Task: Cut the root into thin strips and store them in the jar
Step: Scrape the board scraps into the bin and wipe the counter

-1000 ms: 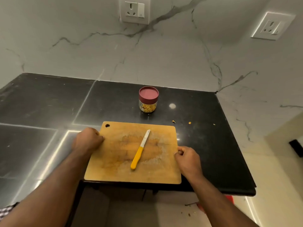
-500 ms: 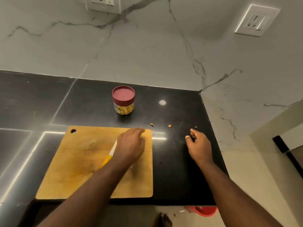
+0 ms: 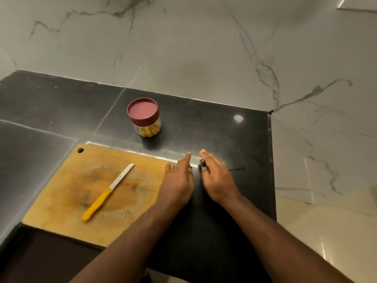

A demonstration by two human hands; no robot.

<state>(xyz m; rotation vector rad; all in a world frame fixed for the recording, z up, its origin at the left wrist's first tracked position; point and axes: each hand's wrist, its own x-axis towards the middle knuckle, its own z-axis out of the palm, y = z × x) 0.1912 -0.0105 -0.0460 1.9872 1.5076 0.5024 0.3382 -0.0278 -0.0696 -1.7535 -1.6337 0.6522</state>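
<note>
Left hand point(image 3: 179, 180) and right hand point(image 3: 217, 180) lie spread, fingers extended, on the black worktop point(image 3: 234, 139) beside the cutting board point(image 3: 85, 188); motion blur obscures the fingertips.

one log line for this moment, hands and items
left hand: open, on counter by board corner | right hand: open, on counter | knife: lying on cutting board | jar: lidded, strips inside

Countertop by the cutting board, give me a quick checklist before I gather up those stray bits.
1. Jar lid on, strips inside: ok.
2. Knife lying flat on the cutting board, clear of both hands: ok.
3. Left hand free, fingers straight: ok.
4. Right hand free: ok.
5. Stray bits between the hands: cannot tell, blurred.
6. Uncut root left on the board: none visible, ok.
</note>
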